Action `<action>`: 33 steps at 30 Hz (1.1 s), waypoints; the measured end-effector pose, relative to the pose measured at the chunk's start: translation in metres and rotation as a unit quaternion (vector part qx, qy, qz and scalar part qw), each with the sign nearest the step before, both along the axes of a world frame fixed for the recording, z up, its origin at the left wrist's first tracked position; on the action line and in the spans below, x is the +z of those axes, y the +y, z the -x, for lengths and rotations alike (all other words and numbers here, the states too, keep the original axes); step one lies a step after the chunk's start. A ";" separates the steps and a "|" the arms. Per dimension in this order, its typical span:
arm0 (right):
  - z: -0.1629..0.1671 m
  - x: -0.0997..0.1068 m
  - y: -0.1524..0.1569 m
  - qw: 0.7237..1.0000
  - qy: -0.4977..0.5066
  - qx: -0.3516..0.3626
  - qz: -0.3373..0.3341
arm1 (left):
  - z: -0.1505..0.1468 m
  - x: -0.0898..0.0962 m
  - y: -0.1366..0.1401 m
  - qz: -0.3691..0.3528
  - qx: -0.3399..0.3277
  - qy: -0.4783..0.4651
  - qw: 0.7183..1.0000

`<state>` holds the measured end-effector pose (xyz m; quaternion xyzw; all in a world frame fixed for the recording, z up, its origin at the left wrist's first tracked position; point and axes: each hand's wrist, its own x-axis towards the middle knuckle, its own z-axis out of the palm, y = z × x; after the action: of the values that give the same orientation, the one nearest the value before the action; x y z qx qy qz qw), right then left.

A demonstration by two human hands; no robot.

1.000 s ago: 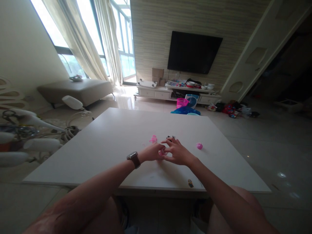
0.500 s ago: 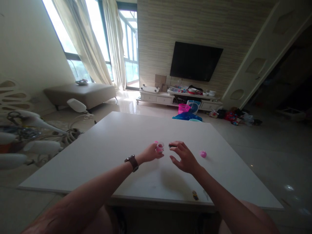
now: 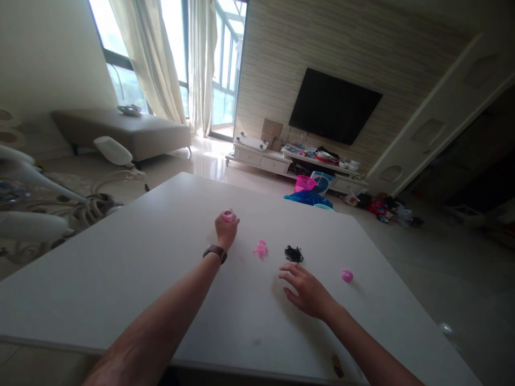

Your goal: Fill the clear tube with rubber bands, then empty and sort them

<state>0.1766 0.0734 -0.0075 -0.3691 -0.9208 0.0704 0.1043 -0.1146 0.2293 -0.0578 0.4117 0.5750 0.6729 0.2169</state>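
My left hand (image 3: 226, 234) is wrapped round a small clear jar (image 3: 228, 215) with pink bits inside, held over the far middle of the white table (image 3: 169, 246). To its right lies a loose heap of thin pink bands (image 3: 261, 249). A heap of thin black bands (image 3: 294, 254) is just beyond the fingertips of my right hand (image 3: 303, 288). That hand is open and low over the table, its fingers spread, with nothing visible in it. Further right sits a rounded pink object (image 3: 346, 275), whose kind I cannot make out.
A small yellow and dark figure (image 3: 337, 366) lies by the table's near edge, close to my right forearm. Beyond the far edge are a blue plastic sheet (image 3: 308, 198) and a pink basket (image 3: 304, 183). White lamp arms (image 3: 112, 150) stand at the left.
My left hand has moved left and away with the jar, so the pink heap shows. My right hand has come lower and nearer, leaving the black heap in sight. The camera view has shifted.
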 end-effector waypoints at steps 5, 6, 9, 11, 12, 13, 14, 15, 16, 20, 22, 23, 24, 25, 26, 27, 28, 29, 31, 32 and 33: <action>-0.004 -0.011 0.004 0.996 0.010 -0.061 0.071 | -0.005 -0.015 -0.008 -0.067 -0.009 0.001 0.998; -0.004 -0.014 0.005 0.994 0.017 -0.070 0.082 | -0.005 -0.013 -0.010 -0.084 -0.028 0.033 0.995; -0.006 -0.018 0.008 0.989 0.039 -0.086 0.112 | -0.004 -0.008 -0.013 -0.122 -0.076 0.136 0.980; -0.008 -0.020 0.011 0.985 0.052 -0.099 0.130 | -0.003 -0.008 -0.013 -0.123 -0.091 0.158 0.976; -0.009 -0.020 0.013 0.983 0.056 -0.105 0.137 | -0.004 -0.009 -0.013 -0.118 -0.095 0.157 0.976; -0.010 -0.021 0.016 0.982 0.059 -0.111 0.144 | -0.004 -0.010 -0.012 -0.112 -0.098 0.153 0.977; -0.010 -0.022 0.020 0.980 0.062 -0.115 0.149 | -0.005 -0.012 -0.012 -0.106 -0.097 0.149 0.978; -0.008 -0.024 0.025 0.979 0.067 -0.118 0.152 | -0.006 -0.013 -0.011 -0.102 -0.096 0.146 0.979; -0.006 -0.027 0.030 0.978 0.075 -0.119 0.152 | -0.006 -0.015 -0.010 -0.098 -0.095 0.145 0.980; 0.019 -0.040 0.058 0.976 0.129 -0.117 0.132 | -0.008 -0.014 -0.009 -0.085 -0.090 0.138 0.983; 0.035 -0.046 0.075 0.977 0.142 -0.112 0.112 | -0.009 -0.012 -0.010 -0.080 -0.094 0.138 0.983; 0.042 -0.047 0.083 0.976 0.149 -0.118 0.106 | -0.010 -0.011 -0.010 -0.078 -0.098 0.140 0.982; 0.049 -0.048 0.091 0.974 0.154 -0.126 0.104 | -0.010 -0.010 -0.010 -0.075 -0.104 0.143 0.981; 0.054 -0.049 0.097 0.973 0.158 -0.132 0.106 | -0.010 -0.010 -0.011 -0.071 -0.108 0.147 0.981; 0.058 -0.048 0.104 0.971 0.160 -0.136 0.111 | -0.011 -0.009 -0.011 -0.066 -0.111 0.149 0.980; 0.062 -0.048 0.109 0.970 0.162 -0.139 0.115 | -0.011 -0.009 -0.012 -0.062 -0.114 0.151 0.980; 0.064 -0.047 0.112 0.969 0.165 -0.139 0.120 | -0.011 -0.009 -0.012 -0.060 -0.114 0.150 0.980; 0.066 -0.046 0.115 0.969 0.168 -0.135 0.123 | -0.011 -0.009 -0.013 -0.059 -0.113 0.148 0.981; 0.068 -0.046 0.116 0.970 0.180 -0.115 0.117 | -0.011 -0.009 -0.014 -0.062 -0.113 0.143 0.981; 0.069 -0.046 0.116 0.971 0.188 -0.104 0.107 | -0.011 -0.009 -0.014 -0.064 -0.113 0.141 0.981; 0.071 -0.047 0.115 0.972 0.196 -0.093 0.094 | -0.011 -0.009 -0.014 -0.066 -0.114 0.140 0.981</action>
<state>0.1059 0.1881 -0.0542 -0.4407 -0.8332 0.2175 0.2535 -0.1036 0.2150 -0.0671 0.5781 0.5037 0.6157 0.1818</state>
